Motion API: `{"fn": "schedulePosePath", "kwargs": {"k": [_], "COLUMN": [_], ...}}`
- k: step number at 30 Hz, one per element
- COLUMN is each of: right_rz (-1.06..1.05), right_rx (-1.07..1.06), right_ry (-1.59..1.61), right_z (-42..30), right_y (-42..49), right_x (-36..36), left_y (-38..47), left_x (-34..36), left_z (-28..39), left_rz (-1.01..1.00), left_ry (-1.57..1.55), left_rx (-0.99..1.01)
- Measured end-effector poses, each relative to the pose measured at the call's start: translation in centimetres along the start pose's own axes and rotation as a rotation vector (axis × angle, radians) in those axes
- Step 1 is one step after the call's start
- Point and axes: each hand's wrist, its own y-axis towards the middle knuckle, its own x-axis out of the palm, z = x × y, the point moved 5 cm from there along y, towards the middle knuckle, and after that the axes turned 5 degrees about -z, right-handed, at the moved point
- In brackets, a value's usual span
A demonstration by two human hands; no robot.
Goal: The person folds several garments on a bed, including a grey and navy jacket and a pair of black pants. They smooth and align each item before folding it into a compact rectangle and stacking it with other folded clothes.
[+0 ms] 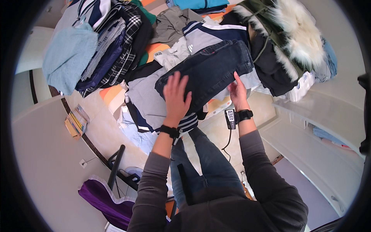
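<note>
Dark denim jeans (205,72), folded lengthwise, lie slantwise before me on a heap of clothes. My left hand (176,97) rests flat on their left end, fingers spread. At their lower right edge is my right hand (239,90), its fingers raised and the thumb by the cloth; whether it grips the edge I cannot tell. Beneath the jeans spreads a grey garment (147,98) with navy and white striped trim. A grey and navy striped jacket (214,37) lies just behind. Both wrists wear black straps, with a small device by the right one.
Stacked clothes with a light blue knit (71,55) rise at left. A green coat with white fur trim (304,34) tops the right pile. Light blue fabric (139,136) hangs low at the front. Books (76,121) lie at left; a white cabinet (313,113) stands at right.
</note>
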Motion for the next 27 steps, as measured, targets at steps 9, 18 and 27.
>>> {"fn": "schedulePosePath", "kwargs": {"k": [9, 18, 27], "right_rz": [-0.236, -0.354, -0.412], "right_rx": [0.248, 0.122, 0.103], "right_ry": [0.104, 0.208, -0.117], "right_z": [1.5, -2.5, -8.9], "right_y": [-2.5, -6.0, -11.7], "right_x": [4.3, 3.1, -6.8], "left_y": [-5.1, -5.4, -17.3], "left_x": [0.9, -3.6, -2.0], "left_z": [-5.3, 5.4, 1.1], "left_rz": [0.169, -0.117, -0.679], "left_ry": [-1.153, -1.411, -0.512], "left_rx": [-0.829, -0.537, -0.305]}}
